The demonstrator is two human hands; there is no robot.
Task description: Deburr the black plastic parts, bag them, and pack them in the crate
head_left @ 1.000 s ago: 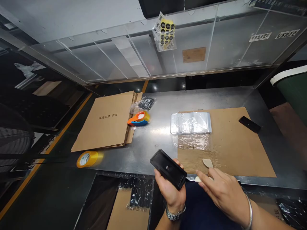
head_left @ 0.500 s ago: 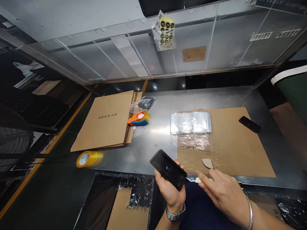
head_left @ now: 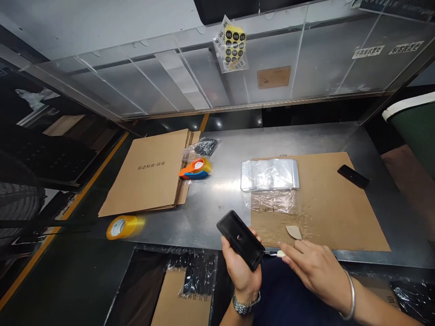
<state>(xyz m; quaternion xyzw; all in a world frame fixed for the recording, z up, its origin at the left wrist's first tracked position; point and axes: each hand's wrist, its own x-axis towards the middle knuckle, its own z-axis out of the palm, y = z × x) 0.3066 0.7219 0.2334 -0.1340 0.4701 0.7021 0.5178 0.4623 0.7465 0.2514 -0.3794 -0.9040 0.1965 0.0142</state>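
Observation:
My left hand (head_left: 242, 271) is wrapped around a black rectangular plastic casing (head_left: 238, 237), tilted with its lower end to the right. A small pinkish mark shows at the middle of its face. In my right hand (head_left: 312, 267) is a small knife (head_left: 280, 254) with a whitish handle and a thin metal blade. The blade's tip meets the casing's lower right edge; whether it is inserted there I cannot tell. Just above my right fingers, a small tan wedge-shaped piece (head_left: 294, 232) lies on a flat cardboard sheet (head_left: 340, 203).
Clear plastic bags (head_left: 270, 174) lie on the cardboard, and another black casing (head_left: 353, 176) rests at its right edge. At left are stacked cardboard sheets (head_left: 146, 181), an orange-and-blue tape dispenser (head_left: 195, 169) and a yellow tape roll (head_left: 121, 227). A clear panel (head_left: 272, 50) stands behind.
The casing in my left hand has shifted slightly right and tipped a little. The knife's blade now shows narrower against the casing's edge. Items on the table have stayed put.

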